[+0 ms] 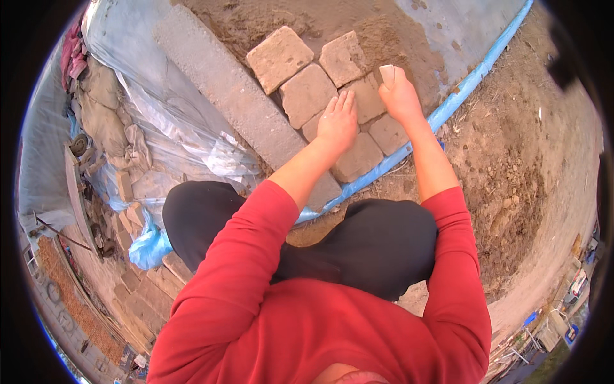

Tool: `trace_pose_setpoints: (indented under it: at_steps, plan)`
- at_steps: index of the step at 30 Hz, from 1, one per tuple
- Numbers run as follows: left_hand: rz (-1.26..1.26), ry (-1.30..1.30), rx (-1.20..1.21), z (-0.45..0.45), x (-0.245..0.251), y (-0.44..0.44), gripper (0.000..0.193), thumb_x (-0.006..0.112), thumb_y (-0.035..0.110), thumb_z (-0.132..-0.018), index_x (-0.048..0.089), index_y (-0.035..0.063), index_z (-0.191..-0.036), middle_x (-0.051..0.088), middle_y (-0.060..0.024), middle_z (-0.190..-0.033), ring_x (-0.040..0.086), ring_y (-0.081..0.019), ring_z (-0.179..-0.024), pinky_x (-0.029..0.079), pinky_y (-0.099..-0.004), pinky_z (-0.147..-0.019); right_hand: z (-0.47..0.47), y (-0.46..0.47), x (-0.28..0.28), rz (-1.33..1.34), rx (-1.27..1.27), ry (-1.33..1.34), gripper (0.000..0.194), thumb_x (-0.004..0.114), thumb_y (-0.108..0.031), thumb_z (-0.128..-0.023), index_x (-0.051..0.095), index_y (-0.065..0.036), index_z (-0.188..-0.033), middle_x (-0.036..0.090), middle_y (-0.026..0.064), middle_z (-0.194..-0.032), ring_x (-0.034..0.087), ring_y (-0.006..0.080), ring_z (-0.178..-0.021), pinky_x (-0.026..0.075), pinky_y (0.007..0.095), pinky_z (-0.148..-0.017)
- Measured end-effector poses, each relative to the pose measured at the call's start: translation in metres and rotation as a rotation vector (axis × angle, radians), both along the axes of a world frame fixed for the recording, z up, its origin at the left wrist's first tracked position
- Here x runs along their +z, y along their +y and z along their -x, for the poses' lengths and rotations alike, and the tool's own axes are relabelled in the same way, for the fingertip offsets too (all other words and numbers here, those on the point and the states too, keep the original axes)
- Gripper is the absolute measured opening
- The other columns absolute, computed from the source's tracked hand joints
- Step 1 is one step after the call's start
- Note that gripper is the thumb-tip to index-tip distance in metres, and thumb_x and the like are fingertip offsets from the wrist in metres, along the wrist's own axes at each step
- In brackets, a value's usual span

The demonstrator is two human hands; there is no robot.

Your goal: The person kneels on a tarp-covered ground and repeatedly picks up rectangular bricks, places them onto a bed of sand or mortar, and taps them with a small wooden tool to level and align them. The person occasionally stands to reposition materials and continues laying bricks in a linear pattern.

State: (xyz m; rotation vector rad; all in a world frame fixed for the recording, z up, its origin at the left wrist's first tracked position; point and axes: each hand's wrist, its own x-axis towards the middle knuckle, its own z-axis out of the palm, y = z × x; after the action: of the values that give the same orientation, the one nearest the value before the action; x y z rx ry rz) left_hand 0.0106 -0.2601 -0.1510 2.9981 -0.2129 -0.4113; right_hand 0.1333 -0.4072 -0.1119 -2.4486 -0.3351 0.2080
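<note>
My left hand [338, 122] lies palm down, fingers stretched out, on the paving stones beside a squarish stone [308, 95]. In my right hand [402, 95] is a pale handle-like piece [387, 76], its end showing above my fist; what lies below the fist is hidden. Under and beside that hand is another paving stone [367, 98]. Two more stones, one at the upper left [279, 58] and one at the top [342, 58], border wet brown mortar or mud. Nearer my knees lie a stone [358, 158] and its neighbour [388, 133].
A long concrete slab [230, 91] runs along the stones' left side. Blue plastic sheeting [460, 101] edges them on the right. Loose bricks [153, 293] and a blue plastic bag [149, 246] lie at the left. Bare soil [508, 192] stretches to the right.
</note>
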Motion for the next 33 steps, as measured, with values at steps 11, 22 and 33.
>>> trace_pose_setpoints:
  at_steps: [11,22,33]
  plan:
    - [0.1,0.006,0.12,-0.054,0.043,0.038,0.064,0.062,0.012,-0.089,0.049,-0.0012,-0.151,0.04,-0.0185,-0.165,0.038,-0.0303,-0.153,0.03,-0.0403,-0.127,0.006,-0.007,-0.006,-0.013,-0.032,-0.015,0.044,0.063,-0.017,-0.09,0.051,-0.003,-0.131,0.069,0.0334,-0.109,0.067,0.0522,-0.102,0.052,0.0594,-0.087]
    - [-0.138,-0.127,-0.102,-0.051,0.003,0.073,0.063,0.052,0.004,-0.093,0.044,-0.0004,-0.155,0.033,-0.0168,-0.169,0.031,-0.028,-0.157,0.027,-0.0414,-0.128,0.023,-0.025,-0.018,0.003,-0.078,0.248,0.049,0.06,-0.017,-0.089,0.053,-0.004,-0.136,0.068,0.0313,-0.117,0.064,0.0494,-0.114,0.051,0.0517,-0.097]
    - [0.19,-0.058,-0.186,-0.033,0.054,0.105,0.061,0.059,0.009,-0.092,0.048,0.0019,-0.152,0.04,-0.0204,-0.163,0.043,-0.0354,-0.148,0.038,-0.0434,-0.121,0.123,-0.148,-0.011,-0.4,-0.467,0.221,0.049,0.065,-0.014,-0.088,0.057,-0.002,-0.136,0.069,0.0137,-0.103,0.068,0.0253,-0.083,0.055,0.0375,-0.072]
